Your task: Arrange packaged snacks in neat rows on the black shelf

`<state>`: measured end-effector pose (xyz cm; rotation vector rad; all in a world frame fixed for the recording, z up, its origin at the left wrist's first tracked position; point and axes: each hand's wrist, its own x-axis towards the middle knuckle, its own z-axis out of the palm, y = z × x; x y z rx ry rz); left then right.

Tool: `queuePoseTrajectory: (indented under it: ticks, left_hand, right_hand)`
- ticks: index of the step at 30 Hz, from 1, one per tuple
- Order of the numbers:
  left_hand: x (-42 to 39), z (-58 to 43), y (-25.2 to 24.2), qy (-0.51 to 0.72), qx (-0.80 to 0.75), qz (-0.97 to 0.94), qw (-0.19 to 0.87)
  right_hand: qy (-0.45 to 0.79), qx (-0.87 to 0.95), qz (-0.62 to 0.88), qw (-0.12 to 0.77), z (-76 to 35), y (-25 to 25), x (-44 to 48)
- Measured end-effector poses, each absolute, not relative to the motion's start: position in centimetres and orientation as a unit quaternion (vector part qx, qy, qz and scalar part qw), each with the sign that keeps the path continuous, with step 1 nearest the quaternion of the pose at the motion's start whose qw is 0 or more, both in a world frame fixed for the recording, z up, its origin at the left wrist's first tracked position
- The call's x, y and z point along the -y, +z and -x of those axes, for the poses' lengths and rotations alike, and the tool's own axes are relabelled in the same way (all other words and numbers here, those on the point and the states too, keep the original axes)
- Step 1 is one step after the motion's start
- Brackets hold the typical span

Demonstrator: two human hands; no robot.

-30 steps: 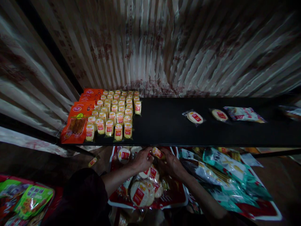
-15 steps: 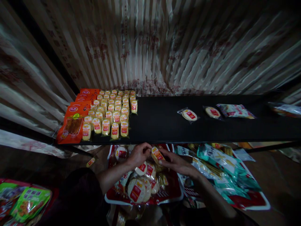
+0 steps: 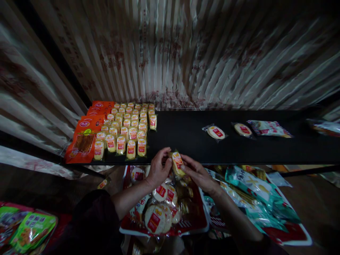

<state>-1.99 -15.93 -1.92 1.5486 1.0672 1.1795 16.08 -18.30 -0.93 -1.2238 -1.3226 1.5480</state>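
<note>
My right hand (image 3: 198, 173) holds a small wrapped cake (image 3: 177, 163) with a red and yellow label, thumb in front and fingers behind its right side. Closed at the packet's left edge, my left hand (image 3: 160, 169) pinches the wrapper there. Both hands are just before the black shelf's front edge, above a red basket (image 3: 195, 221) of round wrapped crackers (image 3: 155, 219). Rows of similar small wrapped cakes (image 3: 121, 144) stand on the shelf's left part, beside orange snack bags (image 3: 84, 140).
On the black shelf (image 3: 183, 127), two round wrapped crackers (image 3: 216, 132) and a striped packet (image 3: 269, 128) lie to the right. Below stands another basket with teal bags (image 3: 252, 180). A green bag (image 3: 33, 228) lies lower left, and one small packet (image 3: 103, 183) is on the floor.
Both hands have risen with the small wrapped cake toward the shelf edge. The cake has turned more upright, its label facing me. The view has shifted slightly.
</note>
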Motion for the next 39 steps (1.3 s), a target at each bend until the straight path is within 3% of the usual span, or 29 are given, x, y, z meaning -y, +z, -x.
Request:
queuePoseTrajectory:
  ticks: [8,21,39]
  left_hand:
    - [15.5,1.2,-2.5,0.502,-0.435,-0.617,0.421]
    - [14.9,1.4,-2.7,0.499,-0.430,-0.660,0.360]
    - [14.3,1.5,-2.2,0.530,-0.432,-0.633,0.364]
  right_hand:
    - [0.518,0.529,0.503,0.446,-14.0,-1.3,16.7]
    - [0.450,0.593,0.506,0.436,-14.2,-1.7,14.9]
    - [0.508,0.515,0.478,0.499,-13.4,-2.3,14.6]
